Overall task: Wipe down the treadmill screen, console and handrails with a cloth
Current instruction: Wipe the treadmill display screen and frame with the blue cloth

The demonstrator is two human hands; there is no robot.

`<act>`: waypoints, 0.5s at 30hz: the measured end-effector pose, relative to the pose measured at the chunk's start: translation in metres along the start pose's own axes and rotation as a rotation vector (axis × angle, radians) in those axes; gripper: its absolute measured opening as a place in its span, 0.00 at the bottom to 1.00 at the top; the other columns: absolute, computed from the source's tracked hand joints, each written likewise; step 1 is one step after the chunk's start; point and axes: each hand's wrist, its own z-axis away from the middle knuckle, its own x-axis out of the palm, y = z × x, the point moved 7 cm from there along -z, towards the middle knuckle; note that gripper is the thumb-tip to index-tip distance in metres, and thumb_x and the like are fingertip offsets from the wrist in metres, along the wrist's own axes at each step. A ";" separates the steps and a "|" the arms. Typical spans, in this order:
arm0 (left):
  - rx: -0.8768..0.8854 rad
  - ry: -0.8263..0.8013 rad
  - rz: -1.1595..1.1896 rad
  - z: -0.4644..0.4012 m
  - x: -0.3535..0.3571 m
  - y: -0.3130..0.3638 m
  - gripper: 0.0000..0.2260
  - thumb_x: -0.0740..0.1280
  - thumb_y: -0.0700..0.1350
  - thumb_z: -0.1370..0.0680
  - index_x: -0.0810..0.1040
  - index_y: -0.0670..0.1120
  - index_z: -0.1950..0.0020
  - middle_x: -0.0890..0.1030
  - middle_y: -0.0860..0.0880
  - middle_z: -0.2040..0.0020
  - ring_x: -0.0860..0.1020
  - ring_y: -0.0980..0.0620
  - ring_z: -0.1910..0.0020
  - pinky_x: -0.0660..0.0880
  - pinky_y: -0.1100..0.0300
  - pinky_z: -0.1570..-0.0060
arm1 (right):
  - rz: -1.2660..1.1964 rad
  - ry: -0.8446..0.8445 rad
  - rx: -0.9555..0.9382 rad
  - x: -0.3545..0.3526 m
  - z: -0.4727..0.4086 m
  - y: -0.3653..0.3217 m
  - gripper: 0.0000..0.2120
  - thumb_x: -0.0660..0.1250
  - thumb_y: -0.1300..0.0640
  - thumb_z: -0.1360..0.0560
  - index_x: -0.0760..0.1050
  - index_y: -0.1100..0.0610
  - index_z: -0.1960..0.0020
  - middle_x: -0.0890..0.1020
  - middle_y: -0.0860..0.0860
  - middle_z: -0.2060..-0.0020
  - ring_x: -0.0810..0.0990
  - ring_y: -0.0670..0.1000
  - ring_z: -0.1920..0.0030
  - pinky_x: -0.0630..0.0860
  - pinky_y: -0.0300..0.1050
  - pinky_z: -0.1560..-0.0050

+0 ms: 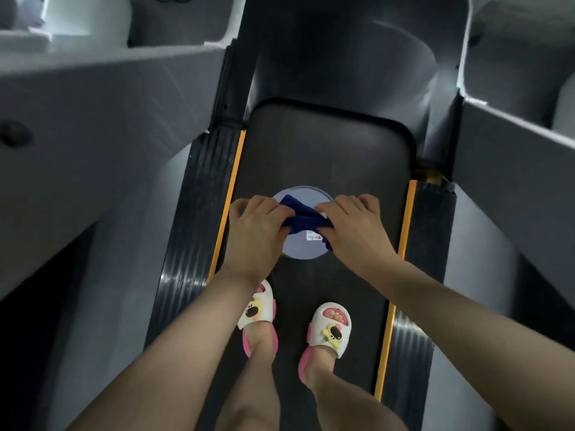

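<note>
Grey treadmill panels point(102, 98) rise on both sides of the view, and between them the dark running belt point(326, 150) stretches forward, edged by yellow strips and ribbed black side rails point(193, 219). A person stands on the belt in white and pink slippers point(329, 331), looking straight down. Both hands are held out over a pale round basin point(303, 247) that sits on the belt just ahead of the feet. The left hand point(255, 225) and the right hand point(354, 225) each have their fingers curled round one end of a dark blue cloth point(306, 217), which is bunched and stretched between them above the basin (it looks like wringing or folding, though I cannot tell whether the cloth is wet). Neither the screen, the console top nor the handrails are being touched, so, as far as this view shows, the wiping itself is not yet under way. My judgement is that this is preparation: the cloth is being readied, and all three surfaces are left to do.
</note>
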 end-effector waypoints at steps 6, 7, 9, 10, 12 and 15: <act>0.080 0.077 0.001 -0.023 -0.137 0.061 0.15 0.79 0.35 0.34 0.85 0.44 0.49 0.83 0.45 0.56 0.81 0.40 0.52 0.72 0.43 0.48 | -0.069 0.247 -0.102 -0.159 0.007 -0.035 0.12 0.63 0.55 0.25 0.82 0.56 0.47 0.79 0.52 0.58 0.78 0.55 0.58 0.62 0.49 0.49; 0.095 0.092 0.004 -0.027 -0.162 0.072 0.15 0.78 0.35 0.34 0.85 0.44 0.49 0.83 0.45 0.56 0.80 0.41 0.51 0.71 0.43 0.47 | -0.066 0.264 -0.110 -0.187 0.008 -0.041 0.13 0.62 0.54 0.25 0.82 0.56 0.47 0.79 0.52 0.58 0.78 0.56 0.57 0.63 0.50 0.49; 0.139 0.133 0.012 -0.034 -0.211 0.093 0.14 0.77 0.36 0.33 0.84 0.45 0.49 0.82 0.47 0.56 0.75 0.46 0.48 0.66 0.48 0.45 | -0.055 0.300 -0.116 -0.241 0.008 -0.054 0.12 0.64 0.55 0.27 0.82 0.55 0.48 0.80 0.52 0.58 0.79 0.57 0.58 0.67 0.53 0.49; 0.166 0.150 0.006 -0.038 -0.236 0.104 0.13 0.77 0.37 0.32 0.84 0.45 0.49 0.82 0.48 0.55 0.74 0.49 0.48 0.63 0.51 0.44 | -0.055 0.318 -0.122 -0.267 0.009 -0.060 0.11 0.66 0.56 0.28 0.83 0.55 0.48 0.80 0.52 0.58 0.79 0.57 0.58 0.69 0.55 0.49; 0.206 0.182 -0.006 -0.045 -0.284 0.126 0.11 0.74 0.39 0.30 0.83 0.47 0.49 0.82 0.50 0.54 0.75 0.50 0.47 0.62 0.54 0.43 | -0.063 0.356 -0.149 -0.320 0.012 -0.072 0.10 0.69 0.57 0.28 0.82 0.55 0.49 0.79 0.52 0.57 0.79 0.56 0.57 0.70 0.56 0.49; 0.254 0.231 -0.008 -0.057 -0.354 0.161 0.09 0.67 0.44 0.27 0.83 0.47 0.49 0.82 0.51 0.54 0.76 0.50 0.48 0.62 0.56 0.42 | -0.058 0.431 -0.190 -0.397 0.017 -0.087 0.08 0.68 0.56 0.27 0.82 0.54 0.50 0.79 0.51 0.57 0.78 0.54 0.57 0.67 0.54 0.47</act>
